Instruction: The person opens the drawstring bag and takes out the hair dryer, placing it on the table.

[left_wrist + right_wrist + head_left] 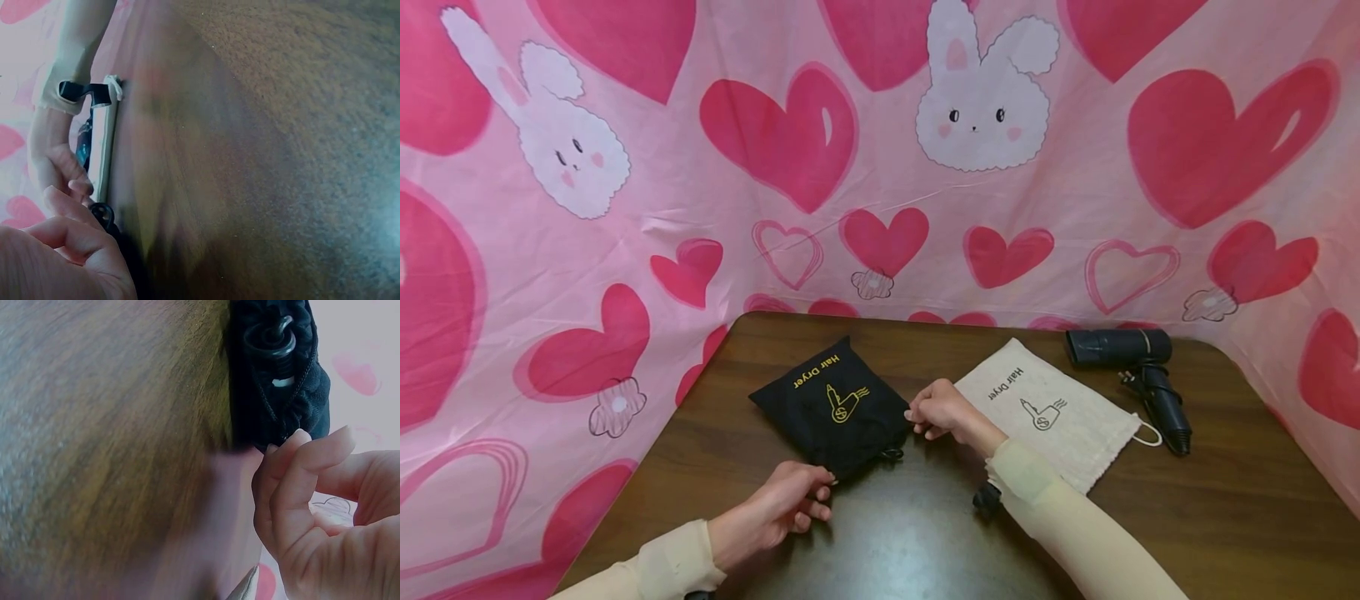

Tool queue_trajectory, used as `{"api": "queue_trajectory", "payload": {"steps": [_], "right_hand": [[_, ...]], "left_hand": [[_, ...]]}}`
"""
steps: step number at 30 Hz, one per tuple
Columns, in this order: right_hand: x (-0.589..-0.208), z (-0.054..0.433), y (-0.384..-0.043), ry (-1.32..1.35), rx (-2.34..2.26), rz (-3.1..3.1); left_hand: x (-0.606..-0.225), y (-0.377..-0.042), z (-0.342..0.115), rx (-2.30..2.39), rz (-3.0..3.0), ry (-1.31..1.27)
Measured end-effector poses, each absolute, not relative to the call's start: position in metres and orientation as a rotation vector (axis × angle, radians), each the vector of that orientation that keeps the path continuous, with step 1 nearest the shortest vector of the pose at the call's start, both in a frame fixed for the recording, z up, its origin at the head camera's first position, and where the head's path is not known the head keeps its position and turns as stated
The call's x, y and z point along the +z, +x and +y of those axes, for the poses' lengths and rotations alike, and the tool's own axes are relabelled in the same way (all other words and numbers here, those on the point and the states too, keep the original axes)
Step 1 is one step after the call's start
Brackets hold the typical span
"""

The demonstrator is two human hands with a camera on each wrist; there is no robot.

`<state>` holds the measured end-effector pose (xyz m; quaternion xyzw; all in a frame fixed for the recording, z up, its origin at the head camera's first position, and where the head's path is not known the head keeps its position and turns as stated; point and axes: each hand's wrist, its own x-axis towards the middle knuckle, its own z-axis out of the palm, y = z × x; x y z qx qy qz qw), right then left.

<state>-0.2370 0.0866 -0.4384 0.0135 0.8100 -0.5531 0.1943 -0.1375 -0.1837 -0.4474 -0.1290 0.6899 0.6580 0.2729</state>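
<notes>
A black cloth pouch [865, 412] with yellow "Hair Dryer" lettering lies on the table, its mouth toward the person. At the near left corner of that mouth, my left hand [790, 500] pinches the fabric between thumb and finger. My right hand [943, 407] pinches the opposite corner. The right wrist view looks into the gaping mouth, where the black ringed end [272, 340] of something shows with a small white patch below it; the rest is hidden in the cloth. Part of this ringed end [891, 454] sticks out between the hands.
Right of my right hand lies a cream pouch [1000, 379] with the same print and a cord loop, partly behind my forearm. Beyond it is a black hair dryer [1112, 346] with its cord wrapped around the handle. Pink heart-patterned cloth surrounds the wooden table [910, 533].
</notes>
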Motion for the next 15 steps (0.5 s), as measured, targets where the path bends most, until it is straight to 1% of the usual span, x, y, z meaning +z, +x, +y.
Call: {"api": "queue_trajectory", "payload": {"steps": [15], "right_hand": [[-0.4380, 0.0873, -0.2380, 0.054, -1.548, 2.291]], "left_hand": [[-0.4468, -0.1360, -0.1872, 1.781, 1.855, -0.340]]}}
